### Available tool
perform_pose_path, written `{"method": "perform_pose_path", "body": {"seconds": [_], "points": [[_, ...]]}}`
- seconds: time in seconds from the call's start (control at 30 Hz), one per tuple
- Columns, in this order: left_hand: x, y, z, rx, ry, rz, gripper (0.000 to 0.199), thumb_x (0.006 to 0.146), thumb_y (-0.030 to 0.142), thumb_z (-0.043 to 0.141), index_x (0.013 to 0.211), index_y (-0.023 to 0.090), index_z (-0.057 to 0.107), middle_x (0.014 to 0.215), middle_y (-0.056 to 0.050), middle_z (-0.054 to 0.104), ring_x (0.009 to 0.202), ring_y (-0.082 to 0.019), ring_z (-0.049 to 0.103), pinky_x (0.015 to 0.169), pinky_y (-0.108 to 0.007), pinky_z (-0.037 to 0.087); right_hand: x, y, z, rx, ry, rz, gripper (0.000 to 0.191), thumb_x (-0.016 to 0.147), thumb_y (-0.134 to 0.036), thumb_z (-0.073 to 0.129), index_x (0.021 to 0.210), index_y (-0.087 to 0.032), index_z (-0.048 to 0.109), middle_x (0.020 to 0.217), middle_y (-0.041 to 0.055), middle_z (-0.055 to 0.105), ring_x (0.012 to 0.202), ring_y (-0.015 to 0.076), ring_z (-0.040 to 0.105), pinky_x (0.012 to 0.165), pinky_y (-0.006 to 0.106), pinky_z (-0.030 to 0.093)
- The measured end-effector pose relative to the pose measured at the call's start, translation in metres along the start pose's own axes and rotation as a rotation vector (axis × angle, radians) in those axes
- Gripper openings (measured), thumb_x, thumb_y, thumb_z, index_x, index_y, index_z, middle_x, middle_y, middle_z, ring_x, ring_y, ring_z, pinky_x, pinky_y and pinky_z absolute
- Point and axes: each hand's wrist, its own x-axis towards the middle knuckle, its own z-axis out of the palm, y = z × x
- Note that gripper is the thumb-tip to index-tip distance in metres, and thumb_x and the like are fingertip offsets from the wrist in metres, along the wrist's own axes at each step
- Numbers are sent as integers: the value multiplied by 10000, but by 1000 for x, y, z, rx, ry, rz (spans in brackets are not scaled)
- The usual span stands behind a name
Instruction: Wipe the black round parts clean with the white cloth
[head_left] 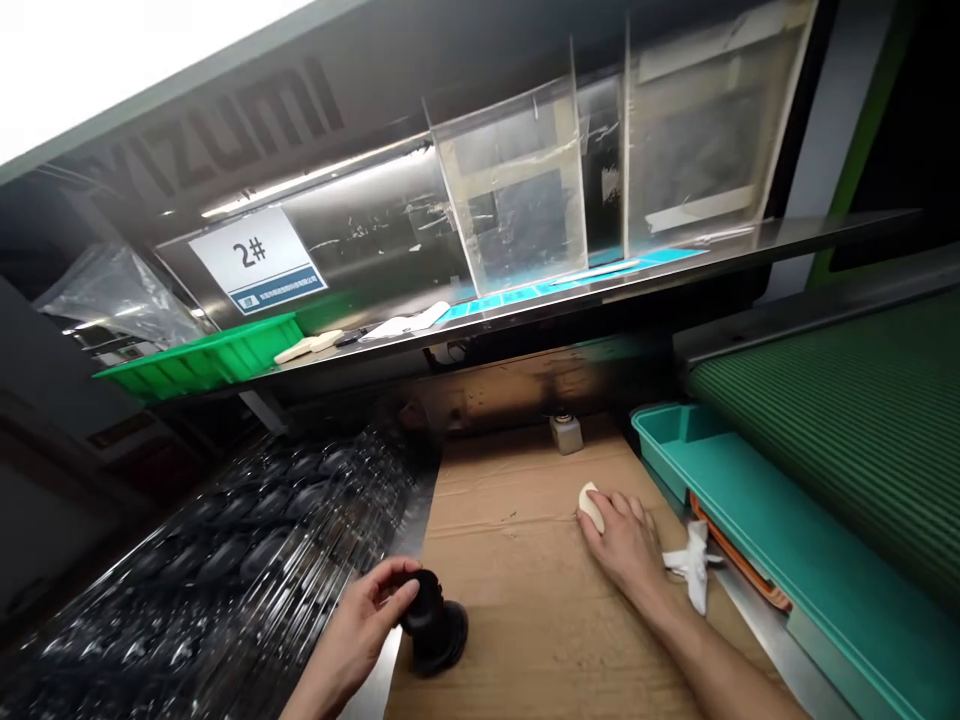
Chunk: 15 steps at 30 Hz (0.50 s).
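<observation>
My left hand [367,620] pinches the top of a black plastic part [439,635], a round piece with a wide flange at its lower end. The part is over the left edge of a brown cardboard sheet [517,560]. Farther up the sheet, my right hand [622,530] has its fingers around a small cream-coloured piece [591,507]. Only the left side of that piece shows, so I cannot make out its kind. To the right of my right wrist lies a crumpled white cloth [696,567].
A small square bottle [567,434] stands at the cardboard's far end. Black parts under clear plastic film [262,540] fill the left. On the right are a teal tray [772,500] and a green ribbed conveyor belt [847,400]. A metal shelf above holds a green bin [202,360].
</observation>
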Motion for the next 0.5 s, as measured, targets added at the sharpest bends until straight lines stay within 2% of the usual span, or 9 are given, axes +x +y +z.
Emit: {"method": "perform_pose_path", "body": {"seconds": [0.13, 0.27, 0.37, 0.43, 0.5], "points": [[-7, -28, 5, 263, 22, 1, 422, 846, 495, 548, 1055, 135, 617, 1034, -96, 580, 930, -206, 536, 811, -311, 436, -1, -1, 1, 2, 5, 15, 368, 904, -398, 472, 1201, -219, 595, 1145, 82, 560, 1027, 235, 448, 870, 372, 297], [-1, -43, 17, 401, 55, 40, 404, 854, 468, 511, 1033, 141, 666, 994, -104, 566, 889, -212, 546, 876, -372, 433, -3, 0, 1, 2, 13, 6, 358, 902, -402, 474, 1184, -221, 599, 1129, 73, 565, 1022, 232, 450, 869, 368, 296], [-2, -44, 21, 437, 90, 57, 457, 845, 490, 501, 1131, 167, 653, 1160, -133, 548, 1081, -253, 530, 997, -413, 382, 0, 0, 3, 9, 11, -5, 346, 902, -390, 474, 1179, -222, 597, 1114, 68, 568, 1017, 237, 446, 863, 370, 298], [-6, -37, 24, 448, 82, 89, 585, 750, 520, 612, 1252, 219, 598, 1367, -122, 443, 1274, -288, 416, 1088, -432, 296, 4, -4, 1, 9, 1, 3, 348, 905, -372, 464, 1190, -215, 589, 1105, 79, 567, 1021, 244, 443, 872, 375, 302], [-10, -25, 31, 477, 49, 102, 799, 544, 502, 776, 1285, 283, 574, 1460, -83, 361, 1334, -324, 352, 1109, -436, 278, 5, -14, -9, -3, -21, 33, 350, 906, -353, 452, 1192, -199, 581, 1085, 97, 567, 1024, 253, 445, 889, 390, 310]]}}
